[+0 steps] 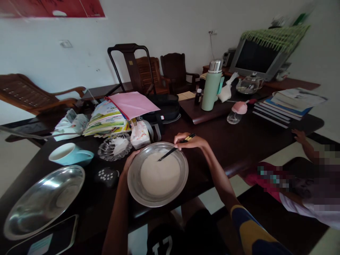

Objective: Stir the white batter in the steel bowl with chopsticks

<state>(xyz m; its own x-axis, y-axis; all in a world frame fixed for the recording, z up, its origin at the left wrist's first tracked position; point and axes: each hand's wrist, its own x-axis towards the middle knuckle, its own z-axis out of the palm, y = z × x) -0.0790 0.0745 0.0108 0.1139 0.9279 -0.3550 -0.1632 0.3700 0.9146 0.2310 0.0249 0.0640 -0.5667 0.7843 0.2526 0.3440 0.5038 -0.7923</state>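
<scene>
A round metal bowl [183, 184] stands at the table's near edge with a smooth, off-white batter-like liquid [159, 177] in it. My left hand [130, 161] grips the bowl's left side at the rim; part of its fingers is hidden by the bowl. Above the right rim my right hand [190, 141] is closed around dark chopsticks [167, 154] with gold-coloured ends. Their tips slant down to the left and dip into the liquid. I cannot clearly separate the two sticks.
Left of the bowl are a patterned black object [107, 176], a blue mug [67, 154], an oval metal dish [47, 202] and a phone [45, 239]. Behind stand a glass dish [113, 147], tissue pack [140, 134] and green thermos [211, 86]. Another person [294, 187] sits at right.
</scene>
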